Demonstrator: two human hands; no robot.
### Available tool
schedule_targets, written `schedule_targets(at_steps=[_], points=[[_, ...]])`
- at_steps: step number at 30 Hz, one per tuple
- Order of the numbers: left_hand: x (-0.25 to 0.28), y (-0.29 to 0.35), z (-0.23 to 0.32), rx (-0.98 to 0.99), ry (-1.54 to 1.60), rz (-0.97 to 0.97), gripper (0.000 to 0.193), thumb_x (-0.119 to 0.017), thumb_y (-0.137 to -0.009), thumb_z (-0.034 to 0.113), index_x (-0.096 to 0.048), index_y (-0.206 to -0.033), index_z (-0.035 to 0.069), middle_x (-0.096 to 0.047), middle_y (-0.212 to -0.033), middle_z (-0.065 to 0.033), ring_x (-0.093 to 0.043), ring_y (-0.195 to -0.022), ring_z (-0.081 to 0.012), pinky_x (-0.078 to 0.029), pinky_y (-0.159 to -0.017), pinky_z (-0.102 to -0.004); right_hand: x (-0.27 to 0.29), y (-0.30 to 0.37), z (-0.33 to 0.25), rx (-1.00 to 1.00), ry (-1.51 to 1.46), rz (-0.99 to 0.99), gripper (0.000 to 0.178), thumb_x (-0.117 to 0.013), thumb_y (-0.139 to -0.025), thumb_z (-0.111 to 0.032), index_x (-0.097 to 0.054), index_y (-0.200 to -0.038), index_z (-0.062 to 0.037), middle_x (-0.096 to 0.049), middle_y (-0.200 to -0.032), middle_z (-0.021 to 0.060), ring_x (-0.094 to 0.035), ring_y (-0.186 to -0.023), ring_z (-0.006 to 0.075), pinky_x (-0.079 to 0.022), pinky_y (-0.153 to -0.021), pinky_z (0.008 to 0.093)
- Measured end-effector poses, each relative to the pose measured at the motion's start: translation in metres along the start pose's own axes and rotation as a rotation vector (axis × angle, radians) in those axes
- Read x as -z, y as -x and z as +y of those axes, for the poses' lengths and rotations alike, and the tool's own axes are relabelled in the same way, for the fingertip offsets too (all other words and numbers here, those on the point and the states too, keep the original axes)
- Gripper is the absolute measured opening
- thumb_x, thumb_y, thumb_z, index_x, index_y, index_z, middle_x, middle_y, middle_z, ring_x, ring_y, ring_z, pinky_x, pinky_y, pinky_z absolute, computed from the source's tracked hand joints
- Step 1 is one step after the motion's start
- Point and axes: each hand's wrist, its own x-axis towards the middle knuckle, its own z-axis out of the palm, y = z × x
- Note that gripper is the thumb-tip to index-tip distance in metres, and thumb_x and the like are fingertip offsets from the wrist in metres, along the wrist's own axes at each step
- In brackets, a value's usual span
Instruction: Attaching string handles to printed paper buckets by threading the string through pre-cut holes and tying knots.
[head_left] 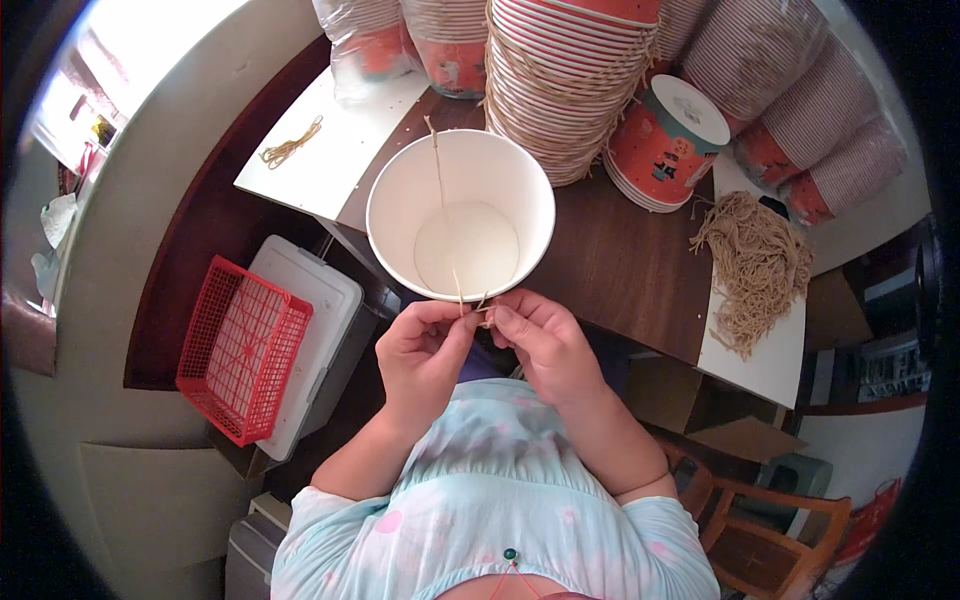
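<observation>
A white paper bucket (512, 178) stands on the table in front of me, its open mouth facing up. A tan paper cord (440, 178) runs across the mouth from the far rim to the near rim, where my hands are. My left hand (422, 350) pinches the cord between thumb and forefinger at the near rim. Close beside it, my right hand (548, 345) is closed with thumb and finger on the cord's end. The outside of the near wall is hidden from view.
Tall nested stacks of red and white paper buckets (570, 90) stand at the back. A red bucket lies tilted (650, 150) beside them. A heap of tan cords (755, 265) rests at the right, a small bundle (292, 145) at the left. A red basket (245, 340) sits on a lidded bin.
</observation>
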Motion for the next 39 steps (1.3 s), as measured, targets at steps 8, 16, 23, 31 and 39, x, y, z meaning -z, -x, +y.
schedule_targets(at_steps=[8, 16, 23, 31, 39], points=[[0.003, 0.004, -0.007, -0.115, -0.106, -0.083, 0.017, -0.062, -0.081, -0.010, -0.061, -0.097, -0.005, -0.063, -0.088, -0.0073, -0.060, -0.071, -0.0088, -0.048, -0.063, -0.0194, -0.006, 0.001, -0.002, 0.104, 0.130, 0.057, 0.013, -0.058, -0.092, -0.011, -0.061, -0.098, 0.0003, -0.063, -0.093, 0.0032, -0.057, -0.086, 0.0076, -0.046, -0.080, 0.0228], [0.000, 0.003, -0.004, -0.207, -0.146, -0.087, 0.020, -0.064, -0.078, -0.011, -0.063, -0.096, -0.004, -0.063, -0.087, -0.0100, -0.062, -0.069, -0.0119, -0.050, -0.061, -0.0216, -0.006, 0.002, 0.003, 0.223, 0.306, 0.106, 0.009, -0.059, -0.090, -0.008, -0.063, -0.090, 0.0014, -0.060, -0.094, 0.0044, -0.058, -0.082, 0.0089, -0.049, -0.072, 0.0224], [0.002, 0.001, 0.000, -0.242, -0.279, -0.072, 0.011, -0.063, -0.082, -0.007, -0.065, -0.092, -0.005, -0.064, -0.080, -0.0107, -0.063, -0.065, -0.0133, -0.051, -0.058, -0.0231, -0.008, 0.001, -0.008, 0.046, 0.060, 0.092, 0.012, -0.059, -0.089, -0.013, -0.065, -0.092, -0.0026, -0.061, -0.083, -0.0012, -0.052, -0.073, 0.0052, -0.042, -0.067, 0.0192], [0.004, 0.003, 0.003, -0.092, -0.179, -0.089, 0.008, -0.062, -0.086, -0.003, -0.065, -0.093, -0.005, -0.066, -0.083, -0.0104, -0.065, -0.070, -0.0121, -0.053, -0.061, -0.0216, -0.006, -0.008, -0.002, -0.122, -0.230, 0.072, 0.014, -0.060, -0.086, -0.016, -0.066, -0.094, -0.0057, -0.062, -0.081, -0.0021, -0.046, -0.066, 0.0043, -0.036, -0.061, 0.0193], [0.009, -0.003, 0.010, -0.093, -0.221, -0.022, 0.011, -0.060, -0.089, 0.005, -0.065, -0.092, -0.005, -0.066, -0.078, -0.0083, -0.063, -0.069, -0.0111, -0.054, -0.061, -0.0228, 0.004, -0.005, -0.016, 0.021, 0.259, 0.149, 0.016, -0.061, -0.088, -0.017, -0.062, -0.090, -0.0015, -0.064, -0.084, 0.0026, -0.055, -0.071, 0.0101, -0.042, -0.066, 0.0224]])
